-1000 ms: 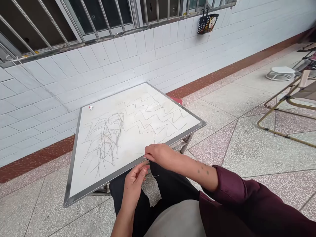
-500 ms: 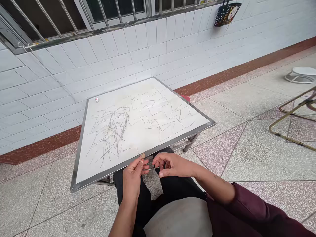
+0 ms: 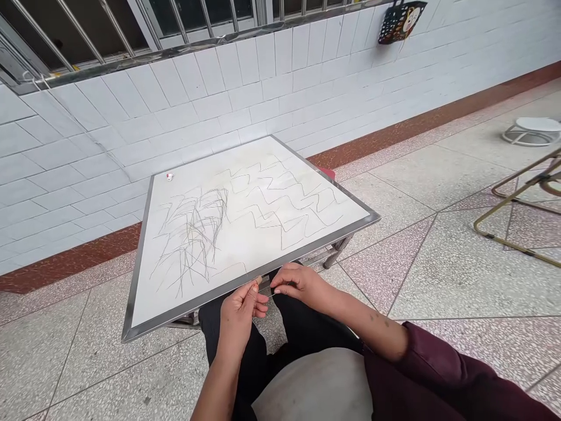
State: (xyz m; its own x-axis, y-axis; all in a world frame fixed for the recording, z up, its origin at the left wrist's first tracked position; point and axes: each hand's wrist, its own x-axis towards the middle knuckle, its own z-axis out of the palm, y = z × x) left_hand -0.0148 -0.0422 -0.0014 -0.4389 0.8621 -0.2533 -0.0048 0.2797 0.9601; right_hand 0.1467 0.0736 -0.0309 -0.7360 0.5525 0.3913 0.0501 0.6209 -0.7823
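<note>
Both my hands are at the near metal edge of a white-topped table (image 3: 245,234), just over my dark trousers (image 3: 236,327). My left hand (image 3: 240,313) pinches a thin dark strand (image 3: 272,294) between finger and thumb. A small tan piece (image 3: 259,280) shows at those fingertips, on the table's rim. My right hand (image 3: 298,282) is close beside it and seems to pinch the strand's other end. Grey scribbled and zigzag lines (image 3: 193,240) cover the tabletop, and a tiny red-and-white object (image 3: 169,176) lies near its far left corner.
White tiled wall (image 3: 131,117) runs along the far side, with a barred window (image 3: 131,29) and a hanging patterned bag (image 3: 401,22) above. A speckled tiled floor (image 3: 416,275) surrounds the table. A metal-framed chair (image 3: 517,216) and a round white stool (image 3: 532,131) stand at right.
My right hand has left the table's edge and come nearer my left, taking the strand between them. The view has swung slightly, shifting the table right and lower in the picture.
</note>
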